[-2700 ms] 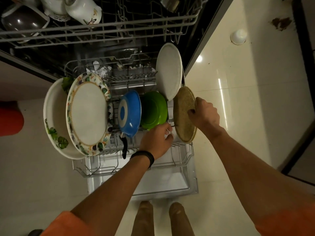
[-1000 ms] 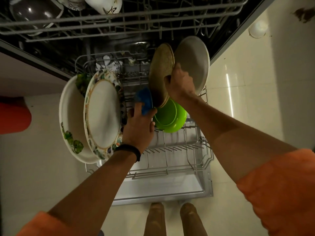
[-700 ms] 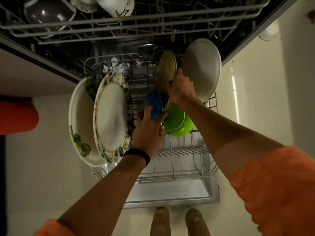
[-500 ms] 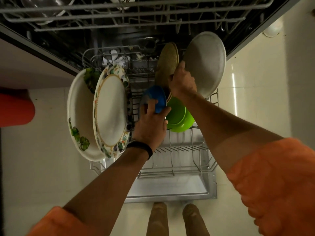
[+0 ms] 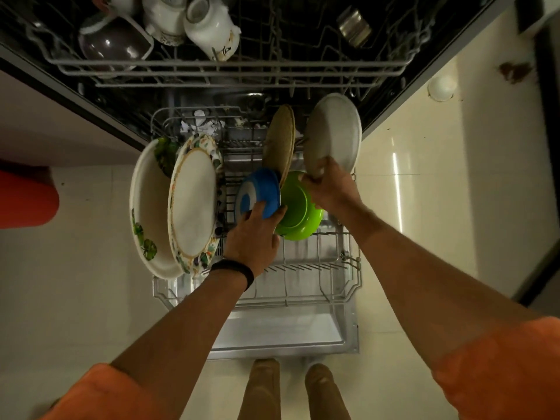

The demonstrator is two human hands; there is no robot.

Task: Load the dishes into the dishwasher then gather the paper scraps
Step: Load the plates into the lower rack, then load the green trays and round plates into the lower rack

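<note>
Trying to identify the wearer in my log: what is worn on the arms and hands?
Short orange sleeves, the left sleeve and the right sleeve, leave the forearms bare. A black band circles the left wrist. The left hand and right hand are bare, without gloves.

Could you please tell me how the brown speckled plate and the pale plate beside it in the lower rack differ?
Colour: the brown plate is speckled tan, the white plate plain and pale.
Hold: the right hand grips the white plate's lower edge; no hand is on the brown plate.
View: the brown plate shows nearly edge-on, the white plate shows its broad face.
Both stand on edge towards the back of the lower rack.
</note>
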